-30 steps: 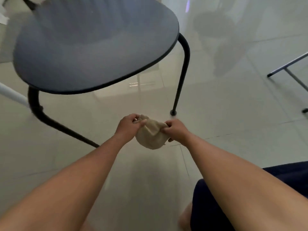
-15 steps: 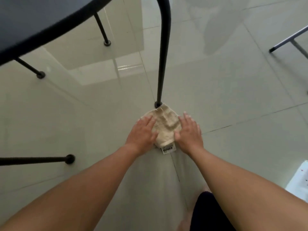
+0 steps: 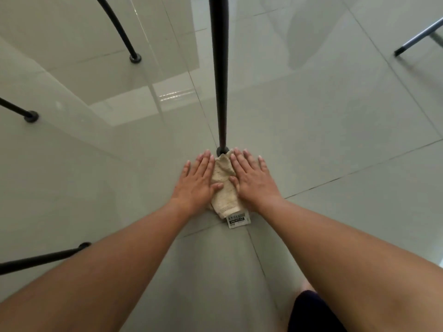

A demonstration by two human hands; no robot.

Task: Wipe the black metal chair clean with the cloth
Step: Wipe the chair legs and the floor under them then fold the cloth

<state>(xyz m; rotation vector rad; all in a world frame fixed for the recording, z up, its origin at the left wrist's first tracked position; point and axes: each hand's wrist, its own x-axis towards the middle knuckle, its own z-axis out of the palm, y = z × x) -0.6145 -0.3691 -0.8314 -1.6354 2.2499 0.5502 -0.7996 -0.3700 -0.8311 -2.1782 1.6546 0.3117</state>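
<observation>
Pale glossy floor tiles (image 3: 311,140) fill my view, with window glare in the upper left of the frame. Compared with half a second ago, I see the hands farther up the frame and the cloth (image 3: 224,185) pushed right up against the foot of the black chair leg (image 3: 219,75), its top corner touching the foot; before, it lay just short of it. More of the cloth is covered now. The left hand (image 3: 196,183) lies flat on its left edge, fingers straight and spread, thumb on the fabric; the right hand (image 3: 254,183) presses flat on its right side the same way. Neither hand grasps anything; both are released and pressing down. A white barcode label (image 3: 237,219) sticks out at the cloth's lower end, on a tile seam. The seat has dropped out of view. Three more chair legs show: one at upper left (image 3: 119,29), one at the left edge (image 3: 19,110), one at lower left (image 3: 43,258). A grey metal bar (image 3: 417,37) crosses the upper right corner. Dark clothing (image 3: 311,312) shows at the bottom edge.
</observation>
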